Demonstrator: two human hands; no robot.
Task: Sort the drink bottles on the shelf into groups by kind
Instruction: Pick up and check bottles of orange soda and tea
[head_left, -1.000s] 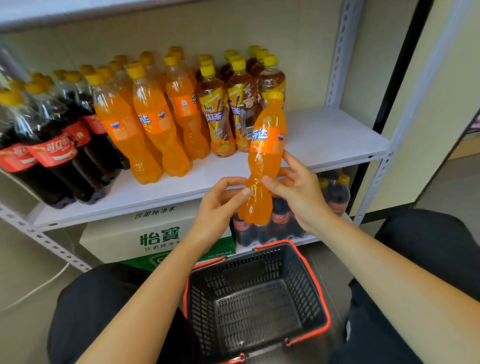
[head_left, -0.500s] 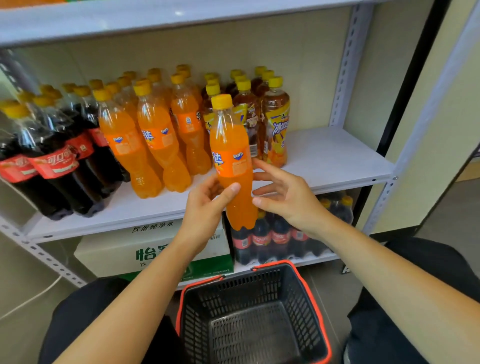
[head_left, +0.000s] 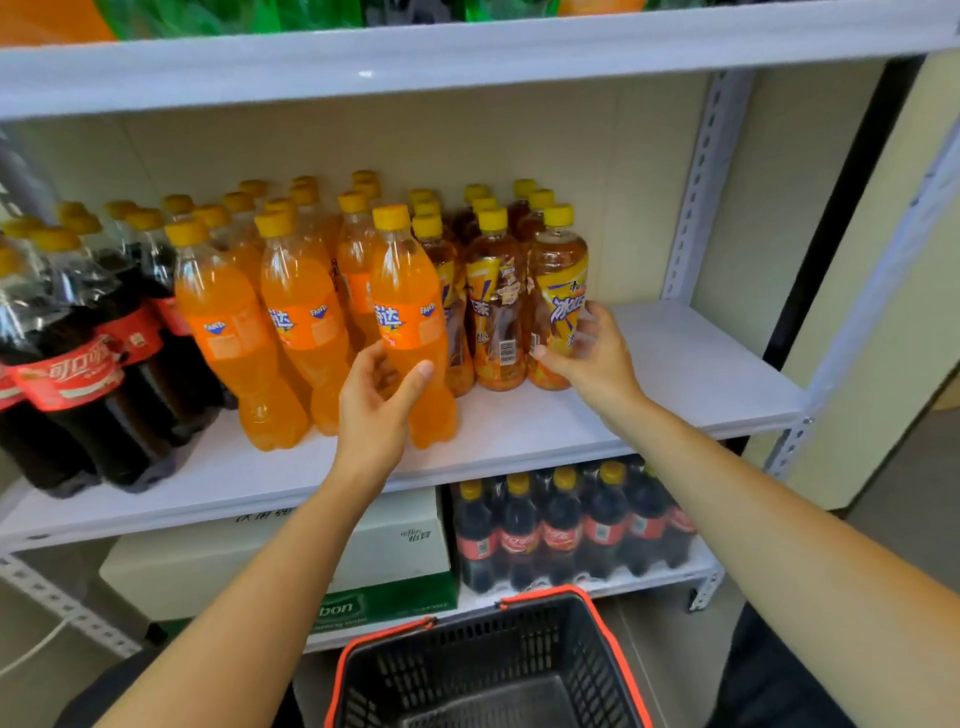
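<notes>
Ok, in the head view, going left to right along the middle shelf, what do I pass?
Cola bottles, orange soda bottles, front orange soda bottle gripped by left hand, iced tea bottles, rightmost iced tea bottle held by right hand, bare shelf board.

Your left hand (head_left: 374, 410) grips the orange soda bottle (head_left: 410, 312) upright on the shelf (head_left: 691, 374); left of it stand other orange sodas (head_left: 306, 322), then cola bottles (head_left: 78, 364); right of it, iced tea bottles (head_left: 496, 312)
</notes>
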